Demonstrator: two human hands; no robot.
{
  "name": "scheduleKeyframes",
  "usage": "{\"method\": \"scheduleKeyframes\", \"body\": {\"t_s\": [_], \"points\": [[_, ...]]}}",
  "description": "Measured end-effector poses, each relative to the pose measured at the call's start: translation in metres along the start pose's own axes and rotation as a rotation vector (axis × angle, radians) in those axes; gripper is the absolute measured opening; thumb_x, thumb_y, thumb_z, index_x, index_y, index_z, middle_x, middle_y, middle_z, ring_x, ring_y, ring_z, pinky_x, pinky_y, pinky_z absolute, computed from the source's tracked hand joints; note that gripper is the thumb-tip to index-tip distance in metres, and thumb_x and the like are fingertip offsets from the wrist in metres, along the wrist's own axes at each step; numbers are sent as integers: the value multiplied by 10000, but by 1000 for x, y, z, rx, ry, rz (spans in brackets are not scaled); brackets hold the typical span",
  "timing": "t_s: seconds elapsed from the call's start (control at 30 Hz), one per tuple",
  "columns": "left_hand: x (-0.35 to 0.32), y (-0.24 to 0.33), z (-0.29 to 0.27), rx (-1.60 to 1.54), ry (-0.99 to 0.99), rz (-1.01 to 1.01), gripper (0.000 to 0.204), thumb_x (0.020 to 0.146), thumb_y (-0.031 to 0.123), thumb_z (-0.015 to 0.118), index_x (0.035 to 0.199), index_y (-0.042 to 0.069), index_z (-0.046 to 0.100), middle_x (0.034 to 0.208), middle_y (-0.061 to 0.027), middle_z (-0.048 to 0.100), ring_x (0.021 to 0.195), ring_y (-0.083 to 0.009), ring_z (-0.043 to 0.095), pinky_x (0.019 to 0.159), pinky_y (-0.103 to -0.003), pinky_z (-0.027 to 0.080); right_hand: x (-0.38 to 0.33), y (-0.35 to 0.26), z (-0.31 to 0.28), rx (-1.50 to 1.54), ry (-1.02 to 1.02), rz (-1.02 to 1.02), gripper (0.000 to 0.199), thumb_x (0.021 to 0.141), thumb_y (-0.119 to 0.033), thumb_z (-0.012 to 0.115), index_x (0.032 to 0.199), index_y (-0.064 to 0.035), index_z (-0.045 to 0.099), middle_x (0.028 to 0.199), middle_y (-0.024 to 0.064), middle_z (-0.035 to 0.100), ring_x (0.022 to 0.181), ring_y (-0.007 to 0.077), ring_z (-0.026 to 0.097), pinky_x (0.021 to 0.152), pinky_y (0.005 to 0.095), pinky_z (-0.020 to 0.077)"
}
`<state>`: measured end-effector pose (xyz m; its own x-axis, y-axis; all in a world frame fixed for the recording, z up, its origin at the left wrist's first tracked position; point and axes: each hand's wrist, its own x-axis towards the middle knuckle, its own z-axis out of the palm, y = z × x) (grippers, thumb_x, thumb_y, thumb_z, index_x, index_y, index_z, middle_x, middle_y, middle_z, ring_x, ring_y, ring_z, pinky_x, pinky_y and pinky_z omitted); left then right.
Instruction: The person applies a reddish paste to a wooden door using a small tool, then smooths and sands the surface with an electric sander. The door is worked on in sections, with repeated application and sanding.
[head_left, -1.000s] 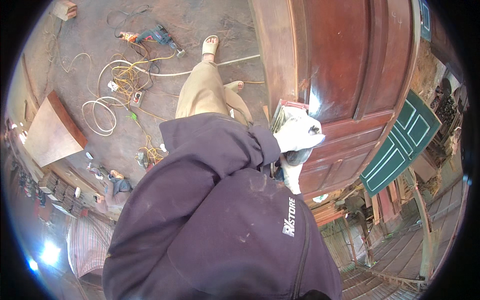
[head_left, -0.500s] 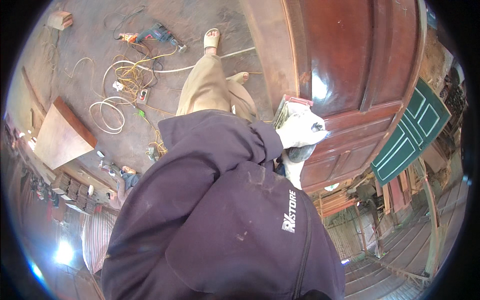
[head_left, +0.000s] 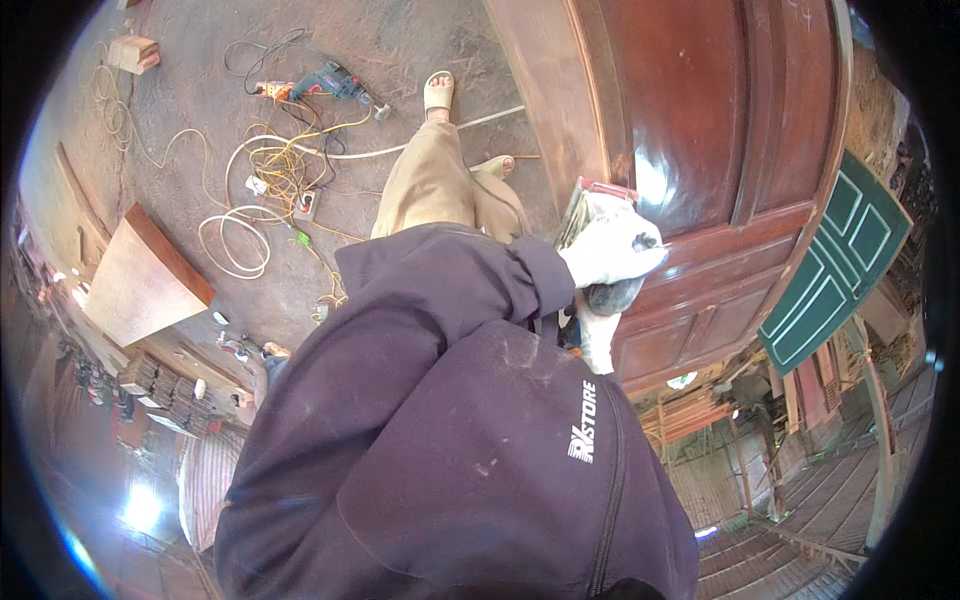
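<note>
A red-brown panelled wooden door [head_left: 690, 100] stands at my right. Against its surface is a handheld power sander [head_left: 613, 298] with a dark rounded body and a reddish front edge. White gloves cover both hands. My left hand [head_left: 612, 250] reaches across my body and is closed over the top of the sander. Lower down, beside the dark body, my right hand [head_left: 598, 342] grips the tool's rear end, its fingers partly hidden. The sander's working face is out of sight against the door.
On the floor to the left lie a drill-like power tool [head_left: 335, 82], tangled yellow cords [head_left: 285, 165] and a coiled white hose [head_left: 238, 270]. A wooden panel [head_left: 150, 275] leans farther left, near another person [head_left: 264, 365]. Beyond the door is a green door [head_left: 840, 260].
The whole view has shifted slightly, with things sitting a little more to the right in it. Both hands stay on the sander at about the same place on the door.
</note>
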<state>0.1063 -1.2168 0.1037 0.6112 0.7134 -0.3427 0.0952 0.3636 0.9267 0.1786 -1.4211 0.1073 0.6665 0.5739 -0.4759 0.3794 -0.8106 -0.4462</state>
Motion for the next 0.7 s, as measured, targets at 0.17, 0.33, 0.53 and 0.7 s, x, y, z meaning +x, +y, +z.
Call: {"method": "scheduleKeyframes", "body": {"t_s": [0.17,0.33,0.53,0.7], "points": [[35,11,-62,-118,108,28,220,870,255,723,938,49,759,889,-108,746,887,-215,691,811,-356,540,48,-93,11,-104,-205,78,840,724,-215,848,1408,49,438,1212,212,643,1127,260,631,982,391,490],[104,56,-178,-121,143,46,234,913,274,693,971,54,752,873,-54,746,815,-141,681,782,-321,562,123,-201,53,59,-143,-308,576,730,-173,833,1210,27,587,897,128,711,744,193,675,707,356,552],[131,61,-184,-245,157,101,306,891,373,696,889,77,770,865,-53,744,816,-148,685,765,-345,563,138,-245,42,165,-264,11,569,738,-154,849,1204,23,576,923,120,693,690,163,654,611,324,548],[74,36,-106,-217,70,-68,333,862,427,692,984,126,765,969,-94,746,920,-241,699,856,-371,542,87,-149,10,111,-211,57,737,722,-123,864,1344,22,497,1117,130,662,861,170,649,738,343,560]]}}
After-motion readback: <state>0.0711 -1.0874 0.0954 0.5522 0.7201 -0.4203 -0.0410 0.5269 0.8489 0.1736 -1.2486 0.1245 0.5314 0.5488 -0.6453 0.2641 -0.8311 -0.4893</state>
